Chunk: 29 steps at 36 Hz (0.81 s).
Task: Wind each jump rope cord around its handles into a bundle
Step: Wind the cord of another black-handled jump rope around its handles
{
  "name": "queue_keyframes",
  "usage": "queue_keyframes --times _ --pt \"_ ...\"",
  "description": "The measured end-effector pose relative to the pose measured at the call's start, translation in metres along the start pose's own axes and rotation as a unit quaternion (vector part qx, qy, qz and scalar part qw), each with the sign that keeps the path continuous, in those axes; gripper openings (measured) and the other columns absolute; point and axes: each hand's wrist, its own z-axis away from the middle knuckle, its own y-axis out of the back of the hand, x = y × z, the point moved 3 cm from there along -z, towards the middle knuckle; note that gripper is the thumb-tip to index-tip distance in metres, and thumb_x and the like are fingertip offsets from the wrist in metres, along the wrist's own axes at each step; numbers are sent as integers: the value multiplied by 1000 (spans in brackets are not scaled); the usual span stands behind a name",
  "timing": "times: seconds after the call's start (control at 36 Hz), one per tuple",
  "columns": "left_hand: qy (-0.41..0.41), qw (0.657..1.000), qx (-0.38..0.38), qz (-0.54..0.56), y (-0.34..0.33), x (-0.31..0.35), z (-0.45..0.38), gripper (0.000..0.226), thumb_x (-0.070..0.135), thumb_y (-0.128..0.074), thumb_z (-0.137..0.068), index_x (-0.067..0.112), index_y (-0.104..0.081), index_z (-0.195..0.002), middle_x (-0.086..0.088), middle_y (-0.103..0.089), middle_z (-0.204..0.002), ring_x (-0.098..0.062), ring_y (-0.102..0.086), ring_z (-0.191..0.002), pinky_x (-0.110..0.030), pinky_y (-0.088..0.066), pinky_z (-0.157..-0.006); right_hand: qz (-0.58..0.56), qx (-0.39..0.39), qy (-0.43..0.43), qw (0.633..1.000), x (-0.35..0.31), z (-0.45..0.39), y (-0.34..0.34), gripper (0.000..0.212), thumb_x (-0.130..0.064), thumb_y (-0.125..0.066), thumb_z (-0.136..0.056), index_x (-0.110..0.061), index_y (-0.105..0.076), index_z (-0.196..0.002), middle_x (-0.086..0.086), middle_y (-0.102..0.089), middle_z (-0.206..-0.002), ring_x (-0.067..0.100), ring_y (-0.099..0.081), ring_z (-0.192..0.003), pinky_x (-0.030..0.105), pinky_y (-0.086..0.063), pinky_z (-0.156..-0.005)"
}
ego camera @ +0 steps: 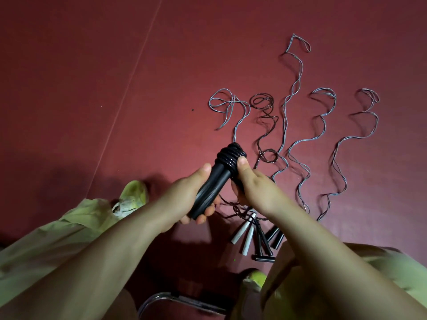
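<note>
Red floor (92, 88) (loose cords (298, 144) sprawl).

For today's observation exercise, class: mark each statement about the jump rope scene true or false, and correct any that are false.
1. The left hand holds the black handles near their lower end. True.
2. No cord has been wound on the held handles yet. False: several turns of black cord already wrap their top end.
3. The right hand presses its thumb against the wound coils. True.
4. Every rope on the floor is already bundled. False: the loose cords lie stretched out and wavy.
5. A pair of white handles lies on the floor. True.
</note>
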Motion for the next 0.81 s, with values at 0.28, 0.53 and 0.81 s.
queue_keyframes --times 0.28,0.53,0.81 --pt "-101 925 217 -293 6 4 9 49 66 -44 -80 17 -53 -82 3 -56 -69 -22 -57 -72 -35 -44 -65 -136 -76 -66 986 4 0 -7 89 -89 -29 -61 -8 -60 -80 4 -55 -54 16 -49 -44 23 -38 -47" --pt "-83 993 70 -38 3 0 4 35 55 -68 -74 21 -64 -86 7 -60 -77 -9 -55 -71 -28 -40 -67 -192 -69 -27 979 3 -4 -1 59 -67 -44 -70 -8 -49 -67 6 -43 -49 20 -38 -45 30 -31 -51" --pt "-41 813 -448 369 -25 -1 20 81 75 -53 -74 3 -64 -111 -10 -66 -83 -18 -63 -62 -39 -53 -76 -392 -163 124 897 -13 3 3 65 -72 -72 -50 -12 -65 -70 5 -48 -57 19 -49 -49 28 -32 -47"
